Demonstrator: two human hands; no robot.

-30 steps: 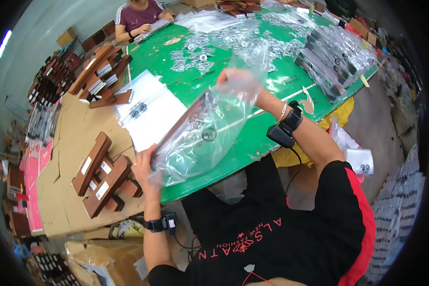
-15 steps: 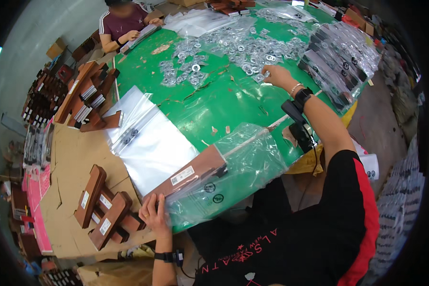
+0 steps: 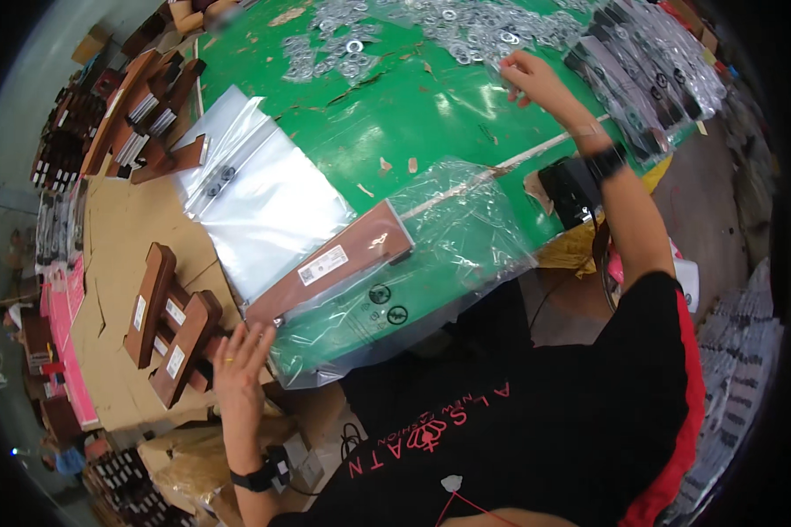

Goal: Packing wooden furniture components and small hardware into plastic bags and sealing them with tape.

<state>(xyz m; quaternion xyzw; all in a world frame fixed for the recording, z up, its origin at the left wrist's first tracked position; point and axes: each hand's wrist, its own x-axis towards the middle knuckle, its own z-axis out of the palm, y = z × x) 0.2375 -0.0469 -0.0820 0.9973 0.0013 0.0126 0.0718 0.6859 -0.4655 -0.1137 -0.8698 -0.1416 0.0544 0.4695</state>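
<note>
A brown wooden piece (image 3: 347, 259) with a white label lies inside a clear plastic bag (image 3: 466, 220) at the table's near edge. My left hand (image 3: 240, 373) is open, fingers spread, at the bag's near-left end; whether the fingertips touch it I cannot tell. Farther off, over the green table, my right hand (image 3: 536, 81) is closed in a pinch on what looks like a small clear packet, mostly hidden by the fingers. Beyond it spreads a heap of small clear packets with metal rings (image 3: 466, 31). Flat clear bags (image 3: 272, 202) are stacked left of the wooden piece.
Brown wooden pieces (image 3: 185, 338) lie crossed on cardboard (image 3: 105, 263) at left, with more wooden parts (image 3: 141, 114) behind. Bagged pieces (image 3: 646, 75) are stacked at far right. A black device (image 3: 571, 189) sits at the table edge by my right forearm. Another person's arm (image 3: 189, 13) shows at far left.
My right hand has drawn away from the packet heap. My left hand has come off the bagged wooden piece, moving left and nearer, its fingers spreading. The whole view has shifted.
</note>
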